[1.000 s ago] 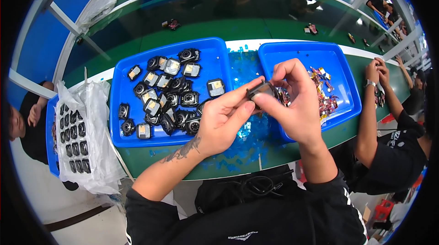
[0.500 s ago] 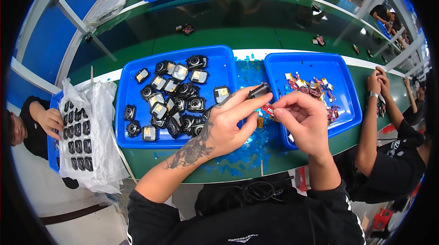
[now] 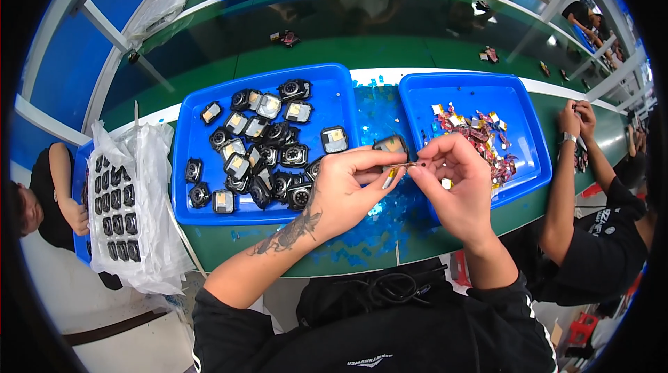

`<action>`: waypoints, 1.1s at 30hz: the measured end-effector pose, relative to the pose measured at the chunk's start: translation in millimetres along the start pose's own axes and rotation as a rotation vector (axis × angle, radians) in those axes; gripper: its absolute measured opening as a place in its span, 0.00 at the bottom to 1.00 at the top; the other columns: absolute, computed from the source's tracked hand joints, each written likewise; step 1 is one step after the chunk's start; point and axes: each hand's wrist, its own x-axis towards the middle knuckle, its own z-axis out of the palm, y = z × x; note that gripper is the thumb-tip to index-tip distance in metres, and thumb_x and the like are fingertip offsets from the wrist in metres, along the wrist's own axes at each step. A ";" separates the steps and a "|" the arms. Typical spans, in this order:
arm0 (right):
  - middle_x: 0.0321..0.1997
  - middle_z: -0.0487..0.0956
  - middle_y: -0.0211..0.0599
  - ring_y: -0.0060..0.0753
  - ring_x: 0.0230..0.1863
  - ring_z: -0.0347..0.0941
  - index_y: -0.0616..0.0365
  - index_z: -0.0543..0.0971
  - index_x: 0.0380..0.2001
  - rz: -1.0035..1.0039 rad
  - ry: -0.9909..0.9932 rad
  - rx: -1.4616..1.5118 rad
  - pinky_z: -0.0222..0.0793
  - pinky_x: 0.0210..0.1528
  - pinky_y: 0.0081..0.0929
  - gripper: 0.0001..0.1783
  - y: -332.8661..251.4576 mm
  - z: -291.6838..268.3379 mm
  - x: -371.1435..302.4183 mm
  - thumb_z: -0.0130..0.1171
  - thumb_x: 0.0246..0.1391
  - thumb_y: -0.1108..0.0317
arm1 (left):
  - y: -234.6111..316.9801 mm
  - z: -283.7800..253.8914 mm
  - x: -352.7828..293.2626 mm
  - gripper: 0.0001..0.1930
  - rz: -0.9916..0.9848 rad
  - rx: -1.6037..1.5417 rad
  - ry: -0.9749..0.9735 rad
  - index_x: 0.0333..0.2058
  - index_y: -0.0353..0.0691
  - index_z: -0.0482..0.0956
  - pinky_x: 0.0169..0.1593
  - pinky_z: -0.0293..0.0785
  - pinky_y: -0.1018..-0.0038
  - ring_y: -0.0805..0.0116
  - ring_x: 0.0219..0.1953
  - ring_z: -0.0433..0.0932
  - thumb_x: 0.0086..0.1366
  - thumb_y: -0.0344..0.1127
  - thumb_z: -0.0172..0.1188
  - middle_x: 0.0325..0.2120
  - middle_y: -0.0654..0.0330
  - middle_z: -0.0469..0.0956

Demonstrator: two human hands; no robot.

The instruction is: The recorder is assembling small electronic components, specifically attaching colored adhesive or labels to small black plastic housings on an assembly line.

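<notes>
Above the gap between two blue trays, my left hand (image 3: 351,177) is closed around a black watch case (image 3: 391,145), its flat face showing past the fingers. The same hand's thumb and index finger also pinch a thin small part (image 3: 392,175) with a yellow edge. Its exact kind is hard to make out. My right hand (image 3: 456,185) meets it from the right, thumb and index finger pinched on the other end of this small part. Black watch cases, some with grey and yellow backs, fill the left tray (image 3: 209,88). Red circuit pieces and yellow-silver bits lie heaped in the right tray (image 3: 515,88).
Blue film scraps (image 3: 372,122) litter the green table between the trays. White plastic sheeting (image 3: 163,234) with rows of watch cases lies at the left, beside a co-worker's hand (image 3: 78,218). Another co-worker's hands (image 3: 577,119) work at the right. Loose parts (image 3: 287,38) rest on the far bench.
My hands have come closer together, and the small part between them has turned edge-on. The watch case in my left hand has tilted to show its flat face. The left co-worker's hand has moved down.
</notes>
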 end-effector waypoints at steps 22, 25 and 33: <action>0.29 0.73 0.29 0.16 0.26 0.66 0.61 0.71 0.38 -0.183 0.177 -0.197 0.63 0.26 0.14 0.16 17.4 18.3 4.8 0.67 0.47 0.77 | 11.2 6.9 -3.2 0.26 -0.015 -0.290 -0.004 0.63 0.35 0.62 0.52 0.76 0.75 0.71 0.50 0.76 0.66 0.20 0.51 0.50 0.52 0.75; 0.33 0.74 0.32 0.20 0.31 0.71 0.62 0.71 0.46 -0.089 0.103 -0.130 0.70 0.30 0.16 0.21 16.0 18.7 7.6 0.65 0.48 0.77 | 3.3 6.0 -3.8 0.24 -0.010 -0.217 0.015 0.61 0.34 0.63 0.52 0.76 0.75 0.71 0.50 0.76 0.66 0.20 0.50 0.47 0.52 0.76; 0.27 0.75 0.31 0.19 0.30 0.73 0.61 0.69 0.48 -0.059 -0.201 -0.220 0.68 0.31 0.18 0.22 -0.6 -5.5 91.8 0.61 0.50 0.78 | 0.6 1.9 -2.3 0.35 0.353 0.415 0.302 0.64 0.36 0.56 0.44 0.77 0.72 0.64 0.41 0.78 0.59 0.22 0.60 0.50 0.48 0.70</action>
